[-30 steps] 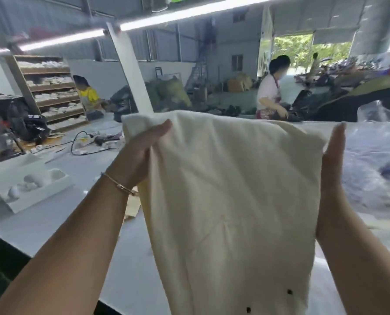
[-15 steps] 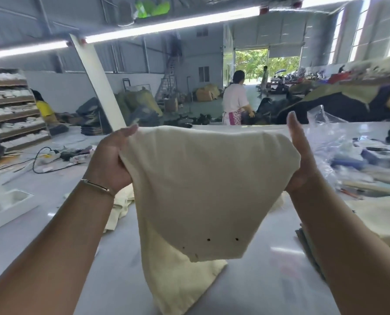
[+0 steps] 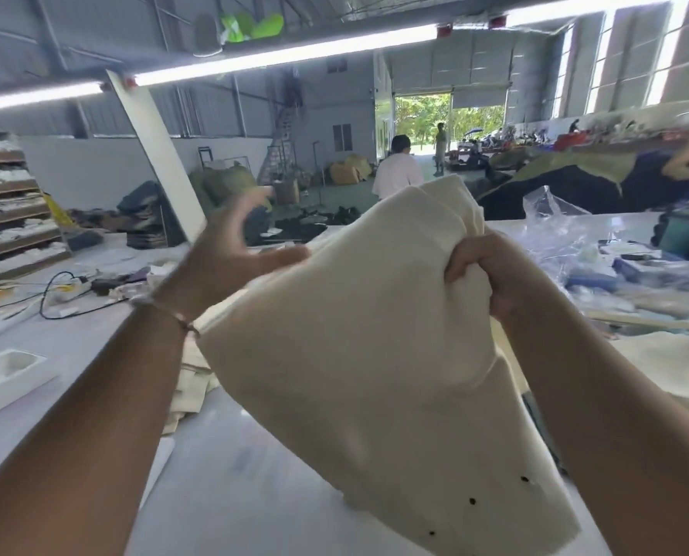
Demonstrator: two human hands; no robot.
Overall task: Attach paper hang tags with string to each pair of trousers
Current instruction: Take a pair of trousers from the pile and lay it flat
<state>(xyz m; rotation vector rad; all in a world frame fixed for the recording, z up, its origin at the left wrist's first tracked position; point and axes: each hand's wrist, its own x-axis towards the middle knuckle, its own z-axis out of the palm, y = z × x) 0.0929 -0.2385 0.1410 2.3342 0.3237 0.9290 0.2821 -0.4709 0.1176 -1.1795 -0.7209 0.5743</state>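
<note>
At the far left, wooden shelves hold stacks of folded pale cloth. Nearer to me on the left a white tray sits on the grey table, and beyond it a black cable loops across the tabletop. My left hand is raised above the table with its fingers spread and blurred; its thumb reaches toward the left edge of the cream trousers, though I cannot tell whether it touches them. A thin bracelet circles that wrist. The trousers hang in the middle, lifted off the table, with small dark dots near their lower edge. My right hand grips a bunched handful of the cloth at its upper right, fingers curled tight. Behind, a person in a white top stands in the hall. To the right, crumpled clear plastic lies on the table's far side, and more cream cloth lies near my right arm.
</note>
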